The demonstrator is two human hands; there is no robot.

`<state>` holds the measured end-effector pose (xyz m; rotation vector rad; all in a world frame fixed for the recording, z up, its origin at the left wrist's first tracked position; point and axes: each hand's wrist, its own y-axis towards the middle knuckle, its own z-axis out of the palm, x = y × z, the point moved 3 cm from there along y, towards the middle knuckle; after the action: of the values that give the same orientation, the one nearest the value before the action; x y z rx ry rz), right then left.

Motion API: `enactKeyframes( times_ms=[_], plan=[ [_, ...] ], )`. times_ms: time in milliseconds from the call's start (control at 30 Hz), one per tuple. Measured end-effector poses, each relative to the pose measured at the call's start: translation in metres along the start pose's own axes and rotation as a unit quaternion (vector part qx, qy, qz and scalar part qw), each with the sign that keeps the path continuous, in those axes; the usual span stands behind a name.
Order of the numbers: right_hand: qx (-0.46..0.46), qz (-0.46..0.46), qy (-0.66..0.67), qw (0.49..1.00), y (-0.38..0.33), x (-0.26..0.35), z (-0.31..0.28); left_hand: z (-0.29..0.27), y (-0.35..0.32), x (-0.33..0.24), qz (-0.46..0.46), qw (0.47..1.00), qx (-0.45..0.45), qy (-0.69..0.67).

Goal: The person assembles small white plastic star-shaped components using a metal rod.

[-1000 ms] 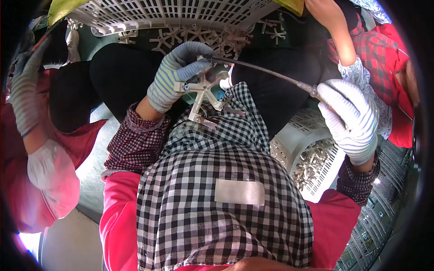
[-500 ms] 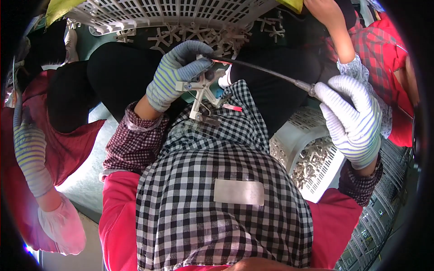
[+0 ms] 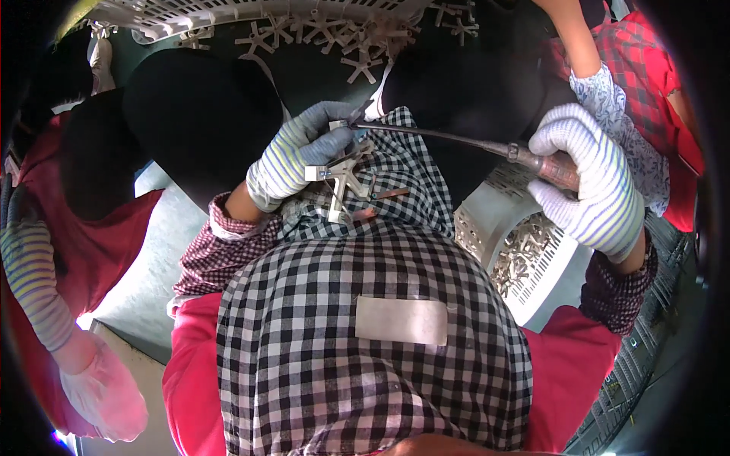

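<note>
My left hand [image 3: 293,156], in a striped knit glove, is closed on a white star-shaped plastic piece [image 3: 344,178] with several arms. Dark and reddish flat strips stick out at some arm ends. In my gloved right hand [image 3: 597,186] is a long screwdriver [image 3: 464,140], its brown handle between my thumb and fingers. The shaft runs left, nearly level, and its tip meets the end of an arm at my left fingertips. The exact contact is hidden by those fingers. Below the piece lies my black-and-white checked apron [image 3: 304,281].
Loose white star-shaped pieces [image 3: 319,32] lie ahead, beside a white slotted basket [image 3: 205,23]. A white basket [image 3: 544,292] of small parts stands at my right. Another person's gloved hand [image 3: 30,258] is at far left; a person's bare forearm [image 3: 574,45] reaches in at upper right.
My left hand and the piece have come lower in view. My right hand has turned, so the screwdriver's brown handle now shows. The loose pieces and far basket sit higher in view.
</note>
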<state>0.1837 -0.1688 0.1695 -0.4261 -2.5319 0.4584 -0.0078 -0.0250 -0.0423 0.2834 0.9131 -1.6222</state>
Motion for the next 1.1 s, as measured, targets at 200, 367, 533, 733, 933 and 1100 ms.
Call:
enactKeyframes(
  times_ms=[200,367,533,733,933,1100],
  plan=[
    [-0.001,-0.002,0.018,1.0,-0.001,0.0,-0.001,0.001,0.0,0.005,0.006,0.996,0.087,0.035],
    [-0.045,-0.011,0.047,0.998,0.0,-0.001,-0.004,0.002,-0.001,0.009,-0.01,0.998,0.065,-0.005],
    [-0.026,-0.003,0.025,0.999,0.003,0.003,-0.004,-0.003,0.001,0.018,0.052,0.993,0.097,-0.033],
    [0.138,0.346,0.331,0.867,0.017,-0.032,0.007,-0.003,0.003,0.014,-0.038,0.995,0.074,0.059],
    [0.079,0.144,0.123,0.979,0.01,-0.032,0.011,-0.002,0.004,0.013,-0.032,0.994,0.095,0.033],
    [-0.036,-0.014,-0.058,0.998,0.005,-0.018,0.012,-0.005,0.005,0.025,0.027,0.989,0.128,-0.07]
  ],
)
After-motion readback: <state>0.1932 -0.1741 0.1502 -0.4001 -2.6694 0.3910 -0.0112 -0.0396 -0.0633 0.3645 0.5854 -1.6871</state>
